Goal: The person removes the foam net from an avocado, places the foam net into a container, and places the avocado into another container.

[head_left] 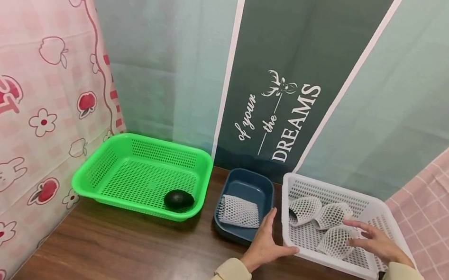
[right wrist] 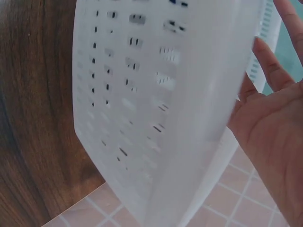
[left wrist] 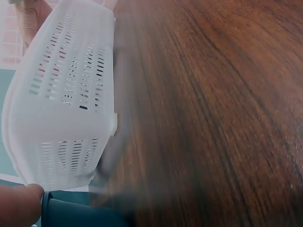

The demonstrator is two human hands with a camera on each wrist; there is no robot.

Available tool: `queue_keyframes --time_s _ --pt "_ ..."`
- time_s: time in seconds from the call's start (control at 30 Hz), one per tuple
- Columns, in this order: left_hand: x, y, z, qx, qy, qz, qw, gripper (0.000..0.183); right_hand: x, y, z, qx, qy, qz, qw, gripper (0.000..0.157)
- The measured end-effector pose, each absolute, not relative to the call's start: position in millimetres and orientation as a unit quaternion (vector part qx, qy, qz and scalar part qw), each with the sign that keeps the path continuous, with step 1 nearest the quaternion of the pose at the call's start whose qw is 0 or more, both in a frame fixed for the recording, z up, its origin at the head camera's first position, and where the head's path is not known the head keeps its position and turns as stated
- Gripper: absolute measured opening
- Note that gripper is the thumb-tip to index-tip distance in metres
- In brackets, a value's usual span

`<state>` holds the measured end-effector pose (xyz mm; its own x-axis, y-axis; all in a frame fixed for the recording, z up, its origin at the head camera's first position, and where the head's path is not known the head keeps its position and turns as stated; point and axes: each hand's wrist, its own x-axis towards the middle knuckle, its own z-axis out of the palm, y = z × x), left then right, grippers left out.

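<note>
My left hand (head_left: pixel 264 247) is between the blue tray (head_left: pixel 248 177) and the white basket (head_left: pixel 329 264), thumb and fingers spread and nothing in its grasp. Its thumb tip reaches the basket's front left corner, and its fingers overlap the tray's right side. Over the right part of the white basket hovers my right hand (head_left: pixel 380 244), fingers loosely extended above the nearest foam net sleeve (head_left: pixel 335 244). Two more net sleeves lie behind it, and something dark shows at the open end of the left one (head_left: pixel 306 206). One flat white foam net (head_left: pixel 239 211) lies in the blue tray.
A green basket (head_left: pixel 90 188) stands on the left of the brown wooden table (head_left: pixel 127 250), with a dark, smooth oval fruit (head_left: pixel 179 199) in its front right corner. Printed cloths hang behind and on both sides, close to the baskets.
</note>
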<state>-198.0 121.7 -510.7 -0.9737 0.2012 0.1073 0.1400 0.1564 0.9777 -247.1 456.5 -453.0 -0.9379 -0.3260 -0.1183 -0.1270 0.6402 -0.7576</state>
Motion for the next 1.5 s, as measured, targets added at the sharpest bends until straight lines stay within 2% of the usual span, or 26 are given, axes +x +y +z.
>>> queue_keyframes --time_s 0.2,0.47,0.83,1.07,1.27,1.5 --pt "-198 123 -516 0.119 0.73 0.673 0.02 0.104 -248 458 -454 -0.09 0.889 -0.419 0.163 0.056" --pt "-199 114 -522 0.128 0.736 0.665 0.004 0.105 -258 438 -467 -0.053 0.868 -0.449 0.207 0.066" --pt "-197 125 -527 0.147 0.7 0.698 0.028 0.107 -252 444 -480 -0.019 0.867 -0.452 0.207 0.065" --pt "-196 135 -532 0.155 0.689 0.707 0.042 0.109 -243 455 -481 0.01 0.859 -0.466 0.21 0.076" --pt "-197 142 -532 0.153 0.7 0.696 0.038 0.118 -241 458 -484 0.015 0.854 -0.471 0.22 0.084" --pt "-198 150 -537 0.175 0.696 0.696 0.031 0.125 -243 451 -488 0.032 0.845 -0.484 0.226 0.086"
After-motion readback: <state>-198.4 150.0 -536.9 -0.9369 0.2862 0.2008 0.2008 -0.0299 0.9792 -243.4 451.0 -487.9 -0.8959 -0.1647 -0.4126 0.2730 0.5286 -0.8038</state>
